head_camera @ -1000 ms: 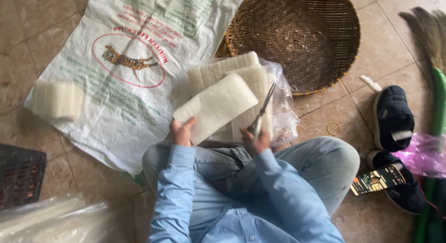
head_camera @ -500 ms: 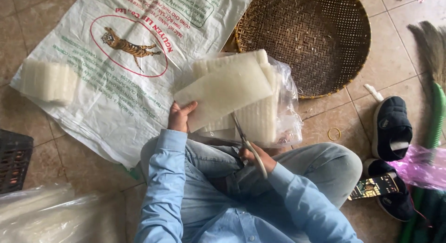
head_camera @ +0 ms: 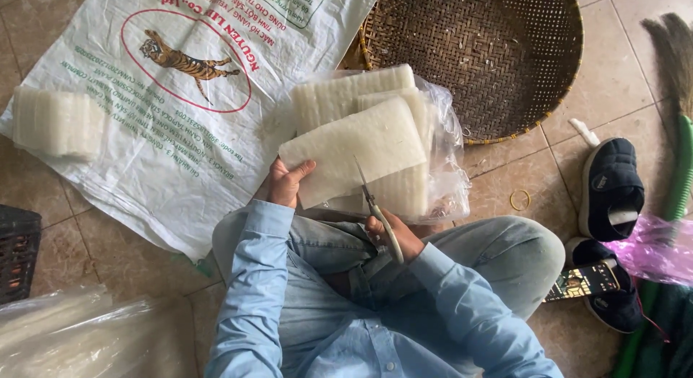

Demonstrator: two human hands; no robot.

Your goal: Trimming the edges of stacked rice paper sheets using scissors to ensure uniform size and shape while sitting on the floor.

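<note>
Left of the sheet stack [head_camera: 361, 147], bare sack [head_camera: 144, 132] is left open for passage. Right of it, the way is blocked by plastic wrap [head_camera: 451, 168], apparently touching the basket [head_camera: 498, 53].

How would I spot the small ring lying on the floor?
Start at the big round woven basket at the top. Below its rim, on the bare tile beside the dark shoe, lies a yellow rubber band, the only thin loop there.
</note>
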